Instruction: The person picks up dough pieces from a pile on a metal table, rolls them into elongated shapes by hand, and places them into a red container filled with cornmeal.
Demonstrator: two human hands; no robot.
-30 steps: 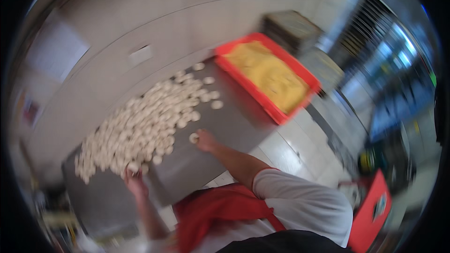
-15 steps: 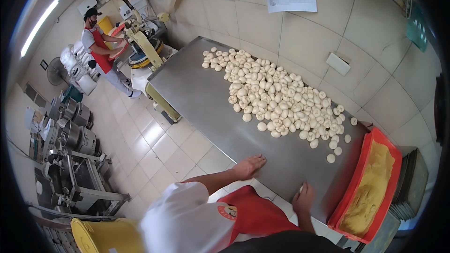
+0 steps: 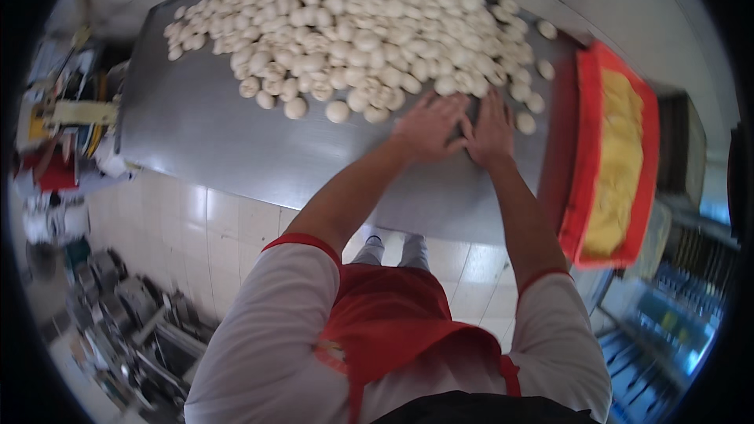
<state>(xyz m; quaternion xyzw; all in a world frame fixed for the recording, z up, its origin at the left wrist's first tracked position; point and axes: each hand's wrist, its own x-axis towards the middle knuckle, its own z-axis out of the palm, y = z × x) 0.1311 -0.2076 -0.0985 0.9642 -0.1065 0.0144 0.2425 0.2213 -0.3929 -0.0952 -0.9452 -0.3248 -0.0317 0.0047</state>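
Observation:
Many pale, round dough pieces (image 3: pixel 330 43), some with creased faces, cover the back of the steel table (image 3: pixel 196 126). Both my hands rest at the front of the pile, slightly right of centre, thumbs almost touching. My left hand (image 3: pixel 430 127) lies palm down, fingers stretched out toward the pieces. Beside it my right hand (image 3: pixel 490 132) is also flat and open, its fingertips at the edge of the pile. A few loose pieces (image 3: pixel 525 122) sit to its right.
A red tub (image 3: pixel 585 165) of yellow powder stands at the table's right end, metal trays (image 3: pixel 671 145) beyond it. At far left are a machine (image 3: pixel 82 112) and a co-worker's red apron (image 3: pixel 59 173). Metal equipment (image 3: pixel 145 306) stands below left, across the tiled floor (image 3: pixel 220 228).
The view has turned down onto the table. Both my hands have moved forward from its near edge to the pile, and my right hand's curled fingers have straightened out.

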